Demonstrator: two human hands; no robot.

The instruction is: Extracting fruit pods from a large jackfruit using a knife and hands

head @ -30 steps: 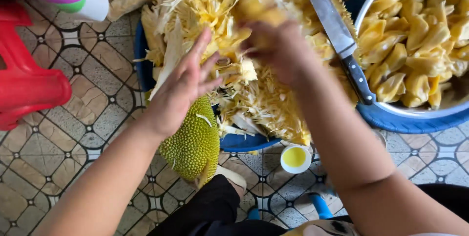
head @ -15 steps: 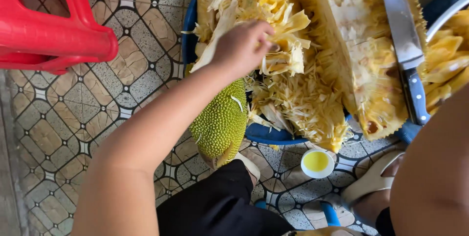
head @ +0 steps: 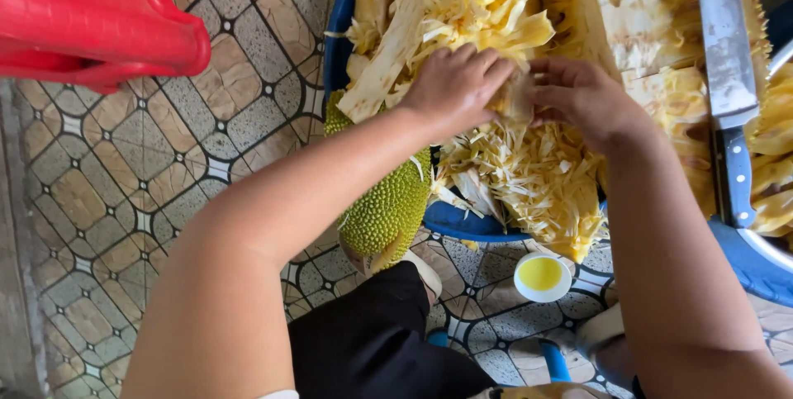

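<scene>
Head camera looks straight down on both bare hands meeting over a heap of pale yellow, stringy jackfruit fibre (head: 529, 176) piled in a round blue plastic basin (head: 462, 221). Left hand (head: 458, 85) is curled with its fingers bent around a small cream-coloured lump of jackfruit flesh (head: 519, 100), and right hand (head: 582, 97) pinches the same lump from the other side, fingertips touching it. Just below the left wrist, a green, spiky slab of jackfruit rind (head: 388, 209) hangs over the basin's edge. Right of the right hand, a long steel knife with a dark handle (head: 728, 93) lies on cut fruit. Near the right forearm, a small white cup of yellow liquid (head: 541, 275) sits on the patterned tile floor (head: 124, 201). Far left of the left arm stands a red plastic stool (head: 91, 19).
</scene>
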